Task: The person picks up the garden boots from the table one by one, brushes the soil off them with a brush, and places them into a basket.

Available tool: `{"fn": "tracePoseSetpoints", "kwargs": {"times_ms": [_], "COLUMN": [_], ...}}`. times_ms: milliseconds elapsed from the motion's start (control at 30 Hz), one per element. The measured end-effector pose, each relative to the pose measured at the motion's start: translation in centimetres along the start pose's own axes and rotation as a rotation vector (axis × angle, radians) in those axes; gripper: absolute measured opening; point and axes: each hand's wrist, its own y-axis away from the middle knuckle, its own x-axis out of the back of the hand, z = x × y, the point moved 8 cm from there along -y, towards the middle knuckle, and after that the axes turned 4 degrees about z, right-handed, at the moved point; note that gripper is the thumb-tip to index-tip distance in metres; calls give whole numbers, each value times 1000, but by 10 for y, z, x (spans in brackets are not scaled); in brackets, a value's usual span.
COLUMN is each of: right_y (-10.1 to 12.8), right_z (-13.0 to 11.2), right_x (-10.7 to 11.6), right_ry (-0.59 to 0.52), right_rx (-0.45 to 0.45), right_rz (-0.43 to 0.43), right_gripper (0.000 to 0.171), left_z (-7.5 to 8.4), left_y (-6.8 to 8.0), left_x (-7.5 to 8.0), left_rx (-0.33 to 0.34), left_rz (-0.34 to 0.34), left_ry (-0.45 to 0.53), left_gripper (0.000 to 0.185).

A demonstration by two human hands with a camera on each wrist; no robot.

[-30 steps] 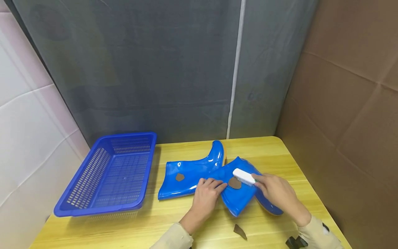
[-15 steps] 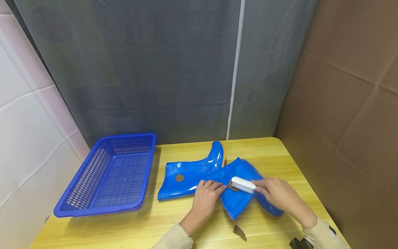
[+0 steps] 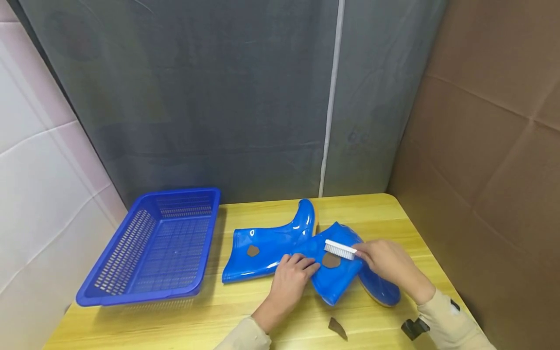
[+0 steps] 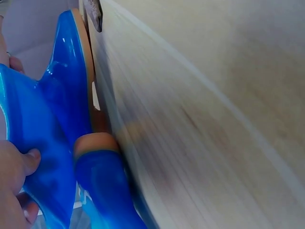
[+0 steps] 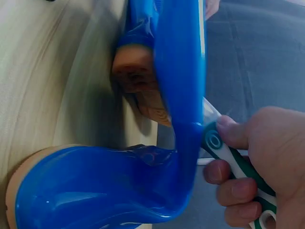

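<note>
Both boots [image 3: 345, 281] were bright blue, brown-patched, with orange soles [image 5: 133, 61].
Brush [image 3: 339, 250] was white, handle [image 5: 242, 165] green-and-white; basket [image 3: 209, 243] deep blue, grid-patterned; counter [image 3: 153, 330] yellow, wood-grained.

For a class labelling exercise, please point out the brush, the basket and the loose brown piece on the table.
White brush [image 3: 339, 250], head view: on its bristles.
Blue basket [image 3: 140, 297], head view: on its near rim.
Loose brown piece [image 3: 338, 329], head view: on its middle.

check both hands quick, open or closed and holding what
Left hand: closed, holding the blue boot under the brush.
Right hand: closed, holding the brush by its handle.
</note>
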Motion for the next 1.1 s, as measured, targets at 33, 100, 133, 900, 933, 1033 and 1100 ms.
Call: {"fn": "tracePoseSetpoints", "kwargs": {"times_ms": [33, 100, 133, 900, 933, 1033, 1100], "right_y": [-1, -1, 0, 0, -3, -10, -14], "right_z": [0, 0, 0, 8, 9, 12, 13], "right_x": [-2, -3, -2, 7, 4, -6, -10], "right_ry": [-26, -62, -76, -167, -163, -159, -170], "right_rx": [5, 22, 30, -18, -13, 9, 40], "right_rz": [-22, -60, -78, -50, -64, -129, -172], "right_gripper": [22, 21, 21, 28, 28, 27, 26], "left_z": [-1, -3, -3, -3, -3, -3, -3], "left_y": [0, 0, 0, 5, 5, 4, 3], "left_x": [0, 0, 0, -1, -1, -1, 0], "left_rx": [6, 15, 19, 9, 9, 11, 11], "left_rz": [-2, 0, 3, -37, -41, -50, -42], "left_ry": [-3, -9, -10, 15, 16, 17, 19], "left_gripper": [24, 24, 25, 26, 26, 26, 26]}}
